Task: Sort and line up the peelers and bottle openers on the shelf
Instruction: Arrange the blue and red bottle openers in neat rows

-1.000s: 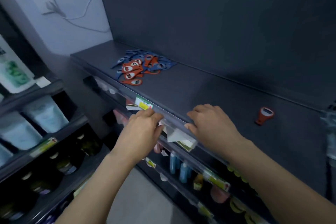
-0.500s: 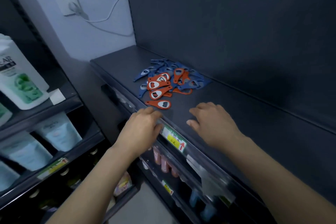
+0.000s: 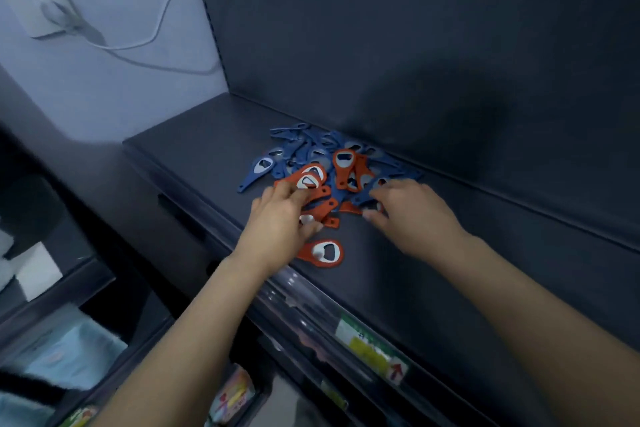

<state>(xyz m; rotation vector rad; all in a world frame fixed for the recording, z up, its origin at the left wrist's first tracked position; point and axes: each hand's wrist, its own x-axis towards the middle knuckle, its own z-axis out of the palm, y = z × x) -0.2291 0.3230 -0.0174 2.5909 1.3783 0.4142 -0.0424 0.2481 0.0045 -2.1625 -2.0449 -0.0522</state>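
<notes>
While I watch through the head camera, the far left shows a wall socket [image 3: 38, 10] with a white cable [image 3: 162, 21] looping off to the right. Below it, on a lower rack, I see a white card [image 3: 36, 274] and pale blue pouches [image 3: 72, 354], both blurred.

On the dark shelf [image 3: 201, 146] lies the pile [image 3: 311, 149], a loose heap of blue and orange pieces pushed close to the rear edge. At its left rim a blue opener [image 3: 258, 172] lies flat, with its thin handle pointing toward the front left. The left hand [image 3: 280, 229] is palm down on the near left side of the heap. Its fingers are bent onto the orange openers [image 3: 313, 177] and its thumb lies against one of them. I cannot tell whether the grip has actually closed on any piece.

Just in front of that hand, a lone opener [image 3: 323, 253], also orange, lies flat and apart from the heap. Farther back another orange one [image 3: 344, 166] lies on top of the blue pieces.

The right hand [image 3: 412, 215] is at the near right side of the pile, its fingers curled onto blue pieces and its thumb low on the shelf. Whether its grip holds anything, I cannot tell.

Along the front lip sits a green and yellow price tag [image 3: 372, 352]. Behind everything rises the dark back panel [image 3: 415, 45].
</notes>
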